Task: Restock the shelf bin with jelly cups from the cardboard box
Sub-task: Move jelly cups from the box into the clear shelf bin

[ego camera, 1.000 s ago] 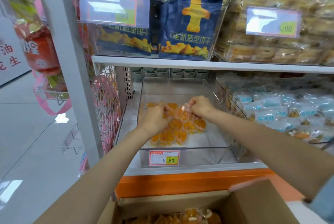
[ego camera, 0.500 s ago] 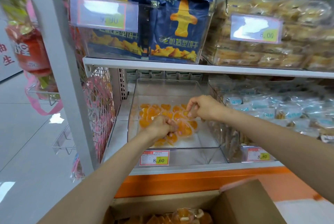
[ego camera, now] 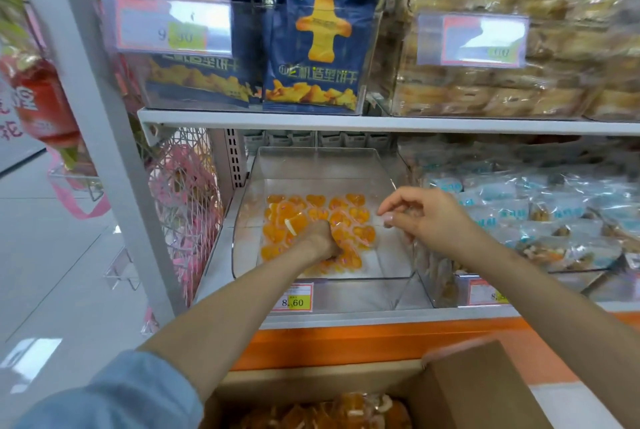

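- The left grip (ego camera: 320, 239) is knuckles-down inside the clear plastic shelf bin (ego camera: 322, 165), sunk into the small orange jelly cups (ego camera: 353, 212). Its fingers are tucked under, so I cannot tell whether it grasps cups or only presses them.
- The right grip (ego camera: 419, 217) hovers over the bin's right wall, released, fingers loosely curved, nothing in them.
- My read: the low hand is spreading the cups flat so more will fit, and the other waits to help.
- The bin holds one shallow layer. Its floor is bare at the front and right, so it looks far from full.
- The brown cardboard box (ego camera: 478, 387) sits open below the shelf edge with spare jelly cups (ego camera: 346, 411) inside, handy for the next handful.
- Dark blue snack bags (ego camera: 322, 47) fill the bin above.
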A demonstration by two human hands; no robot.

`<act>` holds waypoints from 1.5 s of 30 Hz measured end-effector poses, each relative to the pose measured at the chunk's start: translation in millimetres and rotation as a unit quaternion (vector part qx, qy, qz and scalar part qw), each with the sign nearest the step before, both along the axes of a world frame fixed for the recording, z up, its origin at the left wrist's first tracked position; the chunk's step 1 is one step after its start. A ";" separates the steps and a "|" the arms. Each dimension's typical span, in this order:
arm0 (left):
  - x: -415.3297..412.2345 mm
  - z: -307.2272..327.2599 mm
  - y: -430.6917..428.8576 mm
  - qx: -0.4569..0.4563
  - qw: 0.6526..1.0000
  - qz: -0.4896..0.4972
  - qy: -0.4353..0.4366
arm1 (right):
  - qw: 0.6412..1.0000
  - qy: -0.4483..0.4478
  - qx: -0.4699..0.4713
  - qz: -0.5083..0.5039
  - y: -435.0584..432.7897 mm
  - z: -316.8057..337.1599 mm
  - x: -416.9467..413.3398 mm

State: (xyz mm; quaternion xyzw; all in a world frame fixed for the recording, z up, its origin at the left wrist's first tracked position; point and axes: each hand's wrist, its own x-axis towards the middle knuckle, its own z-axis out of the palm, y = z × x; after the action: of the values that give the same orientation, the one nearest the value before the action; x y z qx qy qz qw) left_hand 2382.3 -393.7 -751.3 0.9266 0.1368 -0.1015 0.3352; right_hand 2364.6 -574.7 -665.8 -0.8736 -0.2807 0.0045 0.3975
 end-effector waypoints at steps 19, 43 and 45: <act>-12.2 28.3 43.0 0.334 0.923 -0.065 -0.180 | 0.999 -0.006 0.024 0.033 7.7 2.2 10.0; -57.6 39.7 11.1 -0.024 0.915 -0.059 -0.398 | 0.982 0.161 0.087 0.044 31.0 -13.8 -5.0; -59.9 37.6 7.0 0.001 0.908 -0.075 -0.412 | 0.987 0.129 0.089 0.017 35.2 -14.6 -9.2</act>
State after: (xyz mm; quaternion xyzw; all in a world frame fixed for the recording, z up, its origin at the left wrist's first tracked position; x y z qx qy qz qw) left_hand 2322.4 -386.7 -713.7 0.8937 -0.0832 0.2651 0.3522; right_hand 2355.4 -539.5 -680.4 -0.8220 -0.2408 0.0991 0.5065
